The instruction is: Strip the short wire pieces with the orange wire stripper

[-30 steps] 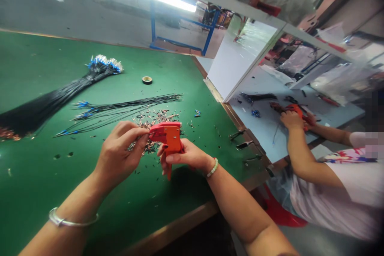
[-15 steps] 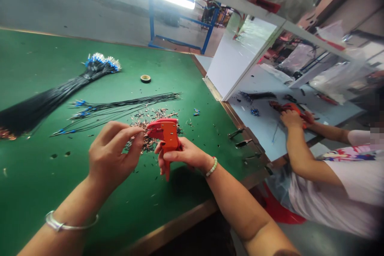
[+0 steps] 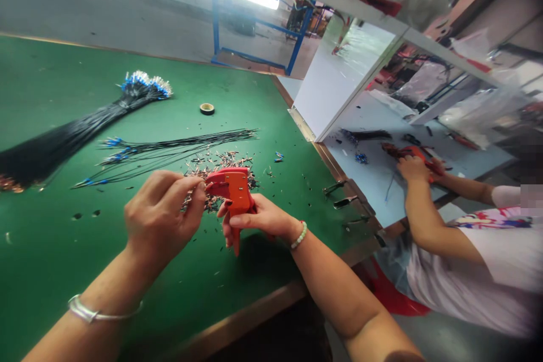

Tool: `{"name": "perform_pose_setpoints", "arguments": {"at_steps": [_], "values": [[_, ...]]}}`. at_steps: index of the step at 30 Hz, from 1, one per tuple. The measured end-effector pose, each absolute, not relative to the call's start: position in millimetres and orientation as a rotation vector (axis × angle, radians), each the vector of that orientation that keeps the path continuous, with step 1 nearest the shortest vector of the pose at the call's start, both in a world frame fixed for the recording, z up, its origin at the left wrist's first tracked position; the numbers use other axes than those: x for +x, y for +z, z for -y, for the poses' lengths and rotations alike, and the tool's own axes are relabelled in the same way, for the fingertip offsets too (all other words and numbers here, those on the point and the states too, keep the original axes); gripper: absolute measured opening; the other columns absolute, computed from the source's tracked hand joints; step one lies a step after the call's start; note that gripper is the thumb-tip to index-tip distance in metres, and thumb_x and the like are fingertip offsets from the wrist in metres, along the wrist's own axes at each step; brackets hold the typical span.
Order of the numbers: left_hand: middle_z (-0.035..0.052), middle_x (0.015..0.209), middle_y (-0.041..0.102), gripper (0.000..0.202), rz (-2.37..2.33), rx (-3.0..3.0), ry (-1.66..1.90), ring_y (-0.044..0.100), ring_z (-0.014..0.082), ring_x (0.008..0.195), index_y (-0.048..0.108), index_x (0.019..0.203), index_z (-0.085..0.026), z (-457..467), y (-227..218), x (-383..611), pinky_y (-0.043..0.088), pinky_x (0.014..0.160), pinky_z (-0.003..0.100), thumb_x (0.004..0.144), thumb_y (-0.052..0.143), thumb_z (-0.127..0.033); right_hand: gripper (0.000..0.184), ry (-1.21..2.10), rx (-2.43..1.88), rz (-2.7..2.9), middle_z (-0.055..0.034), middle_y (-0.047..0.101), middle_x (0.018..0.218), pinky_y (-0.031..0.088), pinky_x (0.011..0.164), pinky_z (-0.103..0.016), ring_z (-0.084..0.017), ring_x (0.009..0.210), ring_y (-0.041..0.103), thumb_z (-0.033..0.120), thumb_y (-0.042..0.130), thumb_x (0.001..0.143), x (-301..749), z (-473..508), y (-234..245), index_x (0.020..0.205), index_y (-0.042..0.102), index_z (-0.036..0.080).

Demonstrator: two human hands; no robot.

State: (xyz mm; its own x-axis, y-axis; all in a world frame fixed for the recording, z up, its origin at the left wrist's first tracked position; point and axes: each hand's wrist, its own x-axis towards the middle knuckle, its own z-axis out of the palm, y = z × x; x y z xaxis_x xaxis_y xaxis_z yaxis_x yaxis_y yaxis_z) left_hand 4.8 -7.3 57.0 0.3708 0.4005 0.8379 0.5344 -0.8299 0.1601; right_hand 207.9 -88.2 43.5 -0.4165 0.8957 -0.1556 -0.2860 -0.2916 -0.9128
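My right hand (image 3: 258,218) is wrapped round the handle of an orange-red wire stripper (image 3: 238,188), held upright above the green table. At the stripper's jaws, my left hand (image 3: 167,212) is closed in a pinch of thumb and forefinger; what lies between these fingertips is too small to make out. Under and behind the tool spreads a heap of copper and black wire scraps (image 3: 216,159). Just beyond it lie several thin black wires (image 3: 182,140) with blue ends. A thick bundle of black wires (image 3: 80,134), with blue and silver tips, rests on the left.
A roll of tape (image 3: 207,108) lies past the wires. Small blue pieces (image 3: 278,156) are right of the scraps. Metal clamps (image 3: 344,202) sit at the table's right edge. A white divider (image 3: 339,87) stands behind. On the right, a co-worker's hands (image 3: 413,168) hold another red tool.
Both my hands stay almost in place; the stripper's head has shifted slightly left, with my left fingers still at its jaws. The view has tilted a little.
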Motion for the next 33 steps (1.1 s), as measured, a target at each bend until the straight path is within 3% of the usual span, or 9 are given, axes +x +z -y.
{"name": "perform_pose_setpoints", "arguments": {"at_steps": [7,9,12,15,19,23,27,30,33], "values": [[0.0035,0.083,0.065,0.009,1.063,-2.47,-1.433,0.062,0.0185,0.077,0.069,0.096,-0.023,3,56,5,0.049,0.065,0.033,0.093,0.062,-0.026,0.051,1.623,-0.985,1.215,-0.004,0.066,0.083,0.059,0.062,-0.034,-0.018,0.068,0.067,0.052,0.079,0.081,210,89,44,0.109,0.059,0.015],[0.0035,0.084,0.065,0.015,1.151,-2.487,-1.418,0.063,0.0178,0.079,0.07,0.095,-0.022,1,56,4,0.049,0.064,0.033,0.096,0.057,-0.029,0.04,1.326,-1.096,1.366,-0.0044,0.066,0.083,0.058,0.068,-0.036,-0.018,0.071,0.065,0.047,0.072,0.088,213,90,44,0.109,0.059,0.016],[0.0031,0.084,0.065,0.019,1.195,-2.494,-1.421,0.063,0.0162,0.078,0.07,0.094,-0.021,-3,55,3,0.049,0.063,0.033,0.097,0.054,-0.032,0.027,0.652,-1.306,1.656,-0.0098,0.069,0.1,0.054,0.086,-0.04,-0.022,0.09,0.065,0.031,0.065,0.091,219,94,49,0.114,0.062,0.018],[0.003,0.082,0.064,0.019,1.194,-2.479,-1.437,0.063,0.0157,0.077,0.07,0.093,-0.021,-6,53,2,0.049,0.063,0.033,0.097,0.055,-0.032,0.036,0.075,-1.495,1.92,-0.012,0.069,0.115,0.045,0.1,-0.044,-0.026,0.108,0.061,0.013,0.06,0.088,226,95,56,0.123,0.061,0.018],[0.002,0.085,0.063,0.023,1.222,-2.529,-1.4,0.063,0.0147,0.08,0.071,0.095,-0.022,-9,50,-1,0.05,0.067,0.032,0.098,0.052,-0.034,0.035,-0.317,-1.675,2.138,-0.0074,0.07,0.108,0.034,0.105,-0.046,-0.025,0.106,0.059,0.004,0.056,0.091,230,93,61,0.118,0.067,0.023],[0.0008,0.086,0.063,0.022,1.225,-2.552,-1.434,0.062,0.0131,0.081,0.071,0.096,-0.021,-10,48,-2,0.048,0.068,0.033,0.097,0.054,-0.034,0.029,-0.465,-1.703,2.089,-0.0048,0.07,0.108,0.026,0.111,-0.046,-0.023,0.106,0.057,0.011,0.055,0.098,225,92,60,0.117,0.069,0.028],[0.0023,0.087,0.064,0.025,1.224,-2.591,-1.434,0.061,0.0141,0.08,0.072,0.096,-0.021,-12,46,-1,0.047,0.068,0.033,0.097,0.052,-0.035,0.025,-0.494,-1.689,2.251,-0.0041,0.069,0.099,0.021,0.116,-0.047,-0.022,0.105,0.057,0.009,0.054,0.099,219,91,54,0.107,0.071,0.024],[0.0032,0.081,0.065,0.02,1.177,-2.499,-1.5,0.059,0.0151,0.072,0.073,0.088,-0.021,-15,43,2,0.045,0.063,0.031,0.093,0.058,-0.035,0.026,-0.518,-1.682,2.137,-0.0033,0.069,0.105,0.02,0.117,-0.048,-0.021,0.106,0.057,0.013,0.055,0.1,217,90,51,0.117,0.069,0.027],[0.0039,0.081,0.065,0.016,1.106,-2.519,-1.536,0.059,0.0162,0.073,0.073,0.089,-0.022,-17,39,2,0.045,0.064,0.03,0.092,0.061,-0.031,0.026,-0.479,-1.713,2.185,-0.0037,0.069,0.102,0.019,0.118,-0.049,-0.022,0.106,0.057,0.009,0.056,0.098,218,88,47,0.113,0.07,0.026]]}}
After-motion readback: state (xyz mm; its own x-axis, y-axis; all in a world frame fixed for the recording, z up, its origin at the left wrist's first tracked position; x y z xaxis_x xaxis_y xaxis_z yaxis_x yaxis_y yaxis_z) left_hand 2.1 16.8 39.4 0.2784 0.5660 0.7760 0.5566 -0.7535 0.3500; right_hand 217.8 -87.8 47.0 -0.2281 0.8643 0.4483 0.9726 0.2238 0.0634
